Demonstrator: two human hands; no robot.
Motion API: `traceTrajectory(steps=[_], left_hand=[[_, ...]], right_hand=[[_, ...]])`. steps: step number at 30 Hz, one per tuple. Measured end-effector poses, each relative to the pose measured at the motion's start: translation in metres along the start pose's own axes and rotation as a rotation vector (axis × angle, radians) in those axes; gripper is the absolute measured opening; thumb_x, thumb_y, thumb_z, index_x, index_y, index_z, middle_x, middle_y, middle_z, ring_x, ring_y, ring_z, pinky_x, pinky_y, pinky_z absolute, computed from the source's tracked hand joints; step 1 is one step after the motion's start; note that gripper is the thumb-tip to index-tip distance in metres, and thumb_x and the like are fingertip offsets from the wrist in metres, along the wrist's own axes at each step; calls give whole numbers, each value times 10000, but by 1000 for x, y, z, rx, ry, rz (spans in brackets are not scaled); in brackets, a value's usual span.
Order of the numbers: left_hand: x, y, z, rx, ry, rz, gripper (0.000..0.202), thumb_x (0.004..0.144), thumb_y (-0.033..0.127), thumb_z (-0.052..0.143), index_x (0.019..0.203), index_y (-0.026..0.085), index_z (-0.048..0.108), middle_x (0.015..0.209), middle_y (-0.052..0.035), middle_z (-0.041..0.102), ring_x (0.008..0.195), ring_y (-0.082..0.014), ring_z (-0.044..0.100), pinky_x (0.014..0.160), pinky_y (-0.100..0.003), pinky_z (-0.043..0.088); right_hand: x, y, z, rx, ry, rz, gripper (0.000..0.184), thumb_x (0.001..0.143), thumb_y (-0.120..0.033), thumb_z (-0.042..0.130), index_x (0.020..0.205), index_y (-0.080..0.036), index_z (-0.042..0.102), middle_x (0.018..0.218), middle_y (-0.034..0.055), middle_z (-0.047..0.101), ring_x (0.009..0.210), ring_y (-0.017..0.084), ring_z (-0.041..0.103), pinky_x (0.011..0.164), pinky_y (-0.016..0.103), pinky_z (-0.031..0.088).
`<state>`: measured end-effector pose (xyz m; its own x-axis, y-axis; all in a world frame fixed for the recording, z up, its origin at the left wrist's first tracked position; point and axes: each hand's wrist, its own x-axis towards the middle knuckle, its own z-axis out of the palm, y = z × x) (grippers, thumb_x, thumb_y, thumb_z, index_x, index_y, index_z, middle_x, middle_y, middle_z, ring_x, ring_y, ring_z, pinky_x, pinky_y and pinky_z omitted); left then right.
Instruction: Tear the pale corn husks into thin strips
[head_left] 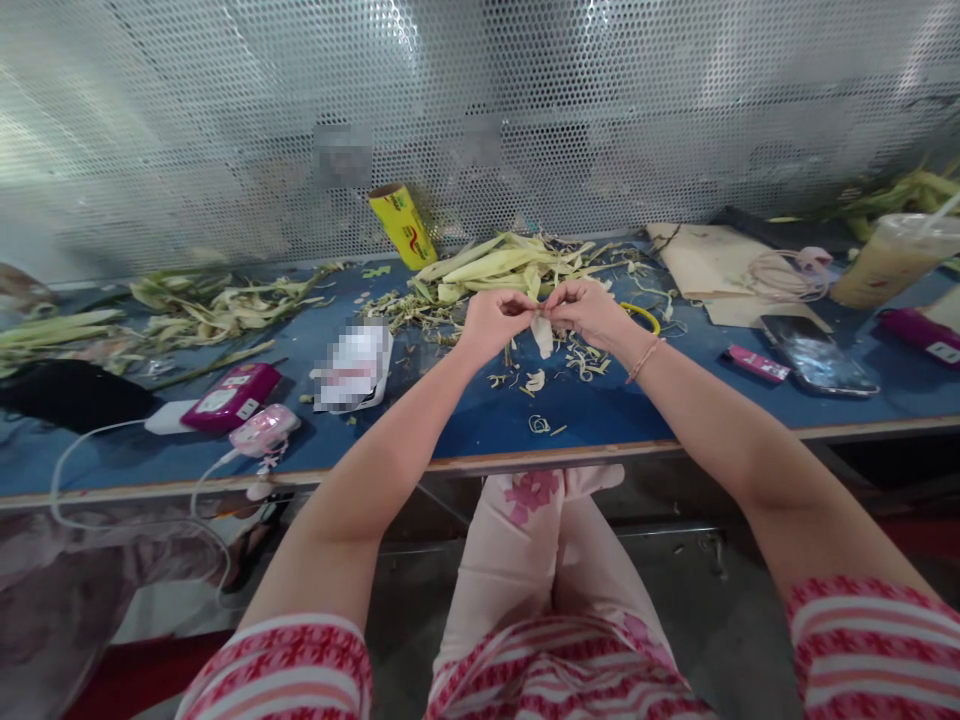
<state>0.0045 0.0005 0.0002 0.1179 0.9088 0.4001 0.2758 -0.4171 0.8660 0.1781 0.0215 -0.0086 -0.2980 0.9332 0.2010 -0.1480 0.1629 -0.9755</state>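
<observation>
My left hand (499,318) and my right hand (583,312) meet fingertip to fingertip over the blue table. Between them they pinch a pale strip of corn husk (541,336), whose wider end hangs down below the fingers. Its gripped top is mostly hidden by my fingertips. Just behind my hands lies a pile of pale green corn husks (495,266). Thin husk scraps (587,362) are scattered on the table below my right hand. A yellow ring-like band (643,318) shows beside my right wrist.
A yellow cardboard tube (403,226) leans against the perforated metal panel (637,110). More husks (217,308) lie left, near a white phone-like object (360,365) and purple box (231,397). To the right are brown paper (701,258), a phone (817,353) and a drink cup (889,262).
</observation>
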Motion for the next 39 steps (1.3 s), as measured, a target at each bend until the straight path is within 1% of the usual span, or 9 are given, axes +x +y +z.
traceTrajectory(steps=[3, 9, 15, 18, 22, 27, 30, 34, 39], left_hand=[[0, 2, -1, 7, -18, 29, 119, 672, 66, 685, 748, 146, 729, 724, -34, 732, 693, -135, 660, 747, -291, 554], [6, -3, -3, -18, -23, -24, 90, 668, 52, 695, 703, 134, 706, 675, -16, 704, 653, -126, 651, 741, -292, 560], [3, -1, 0, -292, -69, -242, 95, 715, 77, 722, 721, 128, 642, 619, 5, 670, 567, -108, 643, 647, -283, 582], [1, 2, 3, -327, -68, -267, 101, 708, 78, 730, 729, 129, 646, 630, 1, 687, 587, -109, 658, 616, -252, 569], [1, 2, 5, -344, -20, -245, 96, 661, 52, 717, 694, 123, 661, 592, 13, 675, 566, -101, 638, 595, -236, 551], [2, 1, 6, -300, 41, -209, 84, 615, 28, 692, 637, 108, 674, 560, 11, 658, 547, -95, 612, 614, -250, 552], [1, 2, 5, -293, 50, -185, 98, 616, 48, 706, 689, 111, 689, 597, 7, 679, 567, -102, 629, 638, -266, 567], [2, 2, 3, -305, 64, -157, 164, 617, 47, 715, 767, 112, 707, 626, 5, 695, 572, -101, 639, 633, -258, 567], [3, 0, 2, -189, 115, -107, 75, 648, 64, 712, 701, 114, 729, 617, -6, 698, 579, -102, 634, 639, -250, 552]], right_hand=[[0, -1, 0, -129, 4, -59, 279, 570, -201, 881, 685, -177, 629, 579, -34, 613, 540, 84, 556, 549, 239, 508], [2, 0, -5, -412, -20, -208, 136, 715, -181, 767, 742, -183, 634, 704, 17, 681, 667, 151, 648, 702, 338, 562], [1, 0, -6, -606, -29, -346, 50, 796, -185, 660, 843, -172, 671, 819, 52, 716, 758, 181, 666, 763, 357, 551], [1, 3, -6, -639, -44, -377, 69, 797, -179, 623, 849, -172, 667, 845, 59, 713, 775, 180, 659, 742, 340, 541], [2, 6, -6, -630, -22, -398, 77, 748, -146, 606, 808, -176, 644, 818, 44, 696, 737, 167, 639, 703, 320, 519], [2, 3, -2, -484, -30, -324, 65, 711, -123, 613, 739, -182, 616, 715, 10, 665, 668, 142, 631, 686, 307, 521], [1, 0, -1, -383, -20, -257, 73, 695, -121, 663, 710, -180, 622, 674, -3, 649, 679, 145, 640, 719, 331, 549], [-1, -3, 1, -276, -5, -180, 119, 702, -195, 778, 752, -167, 674, 721, 14, 667, 724, 148, 647, 767, 352, 573], [-2, -5, 4, -132, 2, -116, 244, 759, -376, 811, 797, -174, 680, 780, 27, 672, 781, 144, 661, 823, 345, 593]])
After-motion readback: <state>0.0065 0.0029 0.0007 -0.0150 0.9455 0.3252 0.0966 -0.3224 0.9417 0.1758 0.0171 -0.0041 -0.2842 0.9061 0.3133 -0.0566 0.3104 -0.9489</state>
